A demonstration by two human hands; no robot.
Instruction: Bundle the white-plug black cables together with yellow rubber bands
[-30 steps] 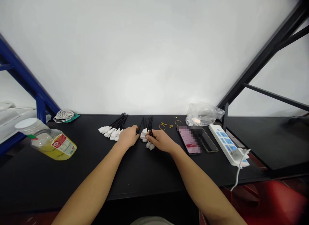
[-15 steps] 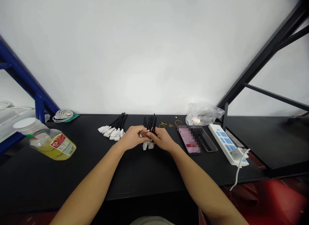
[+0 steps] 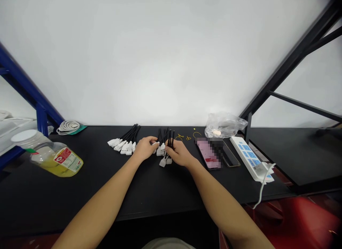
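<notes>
Several black cables point(image 3: 171, 137) with flat white ends are upright in my right hand point(image 3: 176, 152), whose fingers are closed round them. Their white ends point(image 3: 162, 161) stick out below the fingers. My left hand point(image 3: 145, 148) is to the left, its thumb and fingers closed on a white connector point(image 3: 155, 143) at the edge of a small pile. In that pile, between the hands, more black cables with white connectors point(image 3: 159, 151) lie on the table, partly hidden by my right hand. A fanned bundle of the same cables point(image 3: 130, 135) lies left of my left hand.
On the black table point(image 3: 149, 192) are yellow twist ties point(image 3: 188, 137), two phones point(image 3: 208, 154) point(image 3: 230, 154), a power strip point(image 3: 249, 156) with a white cord and a clear plastic bag point(image 3: 226, 126). A jar of yellow liquid point(image 3: 58, 159) and a coiled white cable point(image 3: 68, 127) lie left.
My hands have moved apart from the shared bunch. The left shifted slightly left to a white connector; the right keeps several cables, and the pile between the hands shows more.
</notes>
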